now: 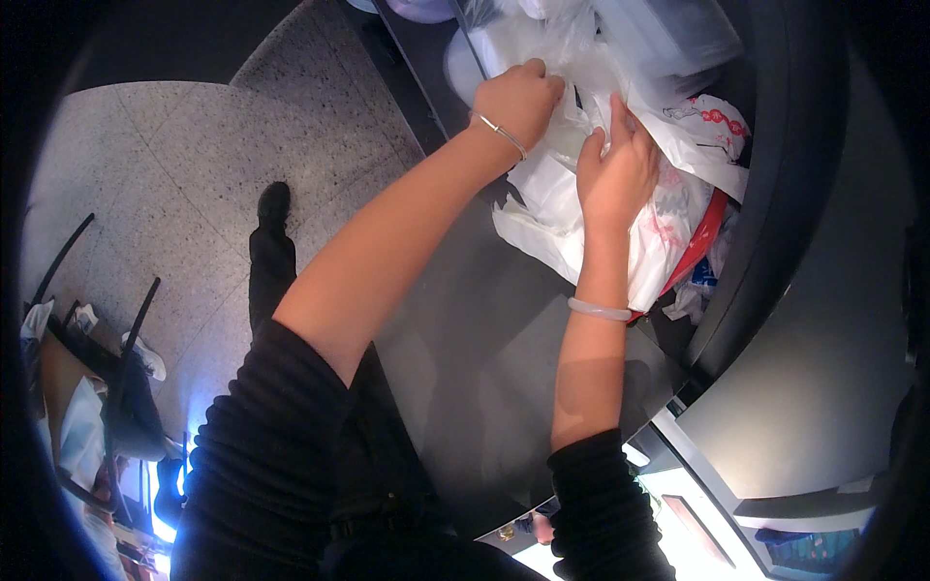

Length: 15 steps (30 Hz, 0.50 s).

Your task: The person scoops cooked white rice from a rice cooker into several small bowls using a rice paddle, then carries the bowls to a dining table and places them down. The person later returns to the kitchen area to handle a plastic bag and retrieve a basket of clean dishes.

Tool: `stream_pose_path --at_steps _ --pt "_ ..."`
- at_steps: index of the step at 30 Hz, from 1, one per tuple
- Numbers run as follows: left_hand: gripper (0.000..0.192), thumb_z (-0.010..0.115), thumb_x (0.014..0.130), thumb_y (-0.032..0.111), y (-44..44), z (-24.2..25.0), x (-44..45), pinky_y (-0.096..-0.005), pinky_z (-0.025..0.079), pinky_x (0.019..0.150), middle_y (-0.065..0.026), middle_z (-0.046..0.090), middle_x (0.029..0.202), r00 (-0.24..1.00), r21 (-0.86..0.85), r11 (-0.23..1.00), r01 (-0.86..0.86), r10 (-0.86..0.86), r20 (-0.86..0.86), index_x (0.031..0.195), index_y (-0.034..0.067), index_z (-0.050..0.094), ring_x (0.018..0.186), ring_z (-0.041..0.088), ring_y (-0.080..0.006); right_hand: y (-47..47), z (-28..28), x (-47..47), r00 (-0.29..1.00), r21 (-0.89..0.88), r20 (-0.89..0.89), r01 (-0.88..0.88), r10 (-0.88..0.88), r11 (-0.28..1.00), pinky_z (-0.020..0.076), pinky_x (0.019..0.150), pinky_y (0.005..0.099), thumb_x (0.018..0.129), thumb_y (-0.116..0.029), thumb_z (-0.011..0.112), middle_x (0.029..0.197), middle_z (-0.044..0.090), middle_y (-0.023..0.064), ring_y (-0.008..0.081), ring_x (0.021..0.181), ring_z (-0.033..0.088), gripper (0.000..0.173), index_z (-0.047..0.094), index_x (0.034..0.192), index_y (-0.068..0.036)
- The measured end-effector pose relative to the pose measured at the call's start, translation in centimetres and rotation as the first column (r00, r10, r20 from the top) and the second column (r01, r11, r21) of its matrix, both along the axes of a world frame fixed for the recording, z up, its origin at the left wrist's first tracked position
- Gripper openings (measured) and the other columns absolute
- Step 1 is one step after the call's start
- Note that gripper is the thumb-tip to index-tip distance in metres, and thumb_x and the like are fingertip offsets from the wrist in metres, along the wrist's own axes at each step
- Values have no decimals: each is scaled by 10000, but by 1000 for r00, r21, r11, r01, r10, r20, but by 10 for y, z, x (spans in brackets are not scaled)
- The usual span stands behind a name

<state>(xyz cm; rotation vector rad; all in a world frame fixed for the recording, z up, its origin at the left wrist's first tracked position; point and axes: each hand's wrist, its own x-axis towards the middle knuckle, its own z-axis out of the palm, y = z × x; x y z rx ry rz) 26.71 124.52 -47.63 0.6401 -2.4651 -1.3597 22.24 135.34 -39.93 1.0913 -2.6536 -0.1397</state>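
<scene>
My left hand (pixel 517 103), with a thin metal bangle at the wrist, has its fingers curled at the edge of a white plastic bag (pixel 548 185). To its right, my right hand (pixel 617 171) rests over the crumpled white plastic, thumb and forefinger apart. Whether its fingers grip any film is unclear. A pale bangle (pixel 599 309) circles that forearm. White bags with red print (pixel 708 123) lie beyond my right hand. Clear plastic bags (pixel 654 36) are heaped above both hands.
The dark grey counter (pixel 479 319) carries the bags. A red item (pixel 701 236) sticks out beneath them, beside a curved black edge (pixel 770 196). Speckled floor (pixel 174 160) lies to the left. A seated person's leg (pixel 138 407) and white shoe show at lower left.
</scene>
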Motion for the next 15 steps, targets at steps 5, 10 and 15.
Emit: stream_pose_path --at_steps 5,10,15 --pt "122 580 784 117 2 9 46 -380 472 734 -117 528 1003 912 138 968 208 -141 -384 892 64 559 908 552 -303 0 -1 -2 999 2 35 41 -41 999 418 813 438 795 -152 515 999 627 126 335 899 581 427 550 1220 -136" --pt "103 541 776 58 21 12 139 -379 454 768 -172 519 1019 862 351 885 306 -101 -498 850 26 475 911 543 -335 -1 -3 -3 997 12 23 77 -77 997 412 825 439 816 -226 527 988 630 121 331 909 584 405 563 1211 -150" --pt "211 508 717 26 27 -31 220 -372 478 661 -149 580 778 953 519 854 -21 -140 270 923 67 515 731 607 -281 -10 1 1 997 -35 11 77 -77 996 407 845 433 818 -263 536 1023 621 121 329 931 584 384 584 1179 -140"
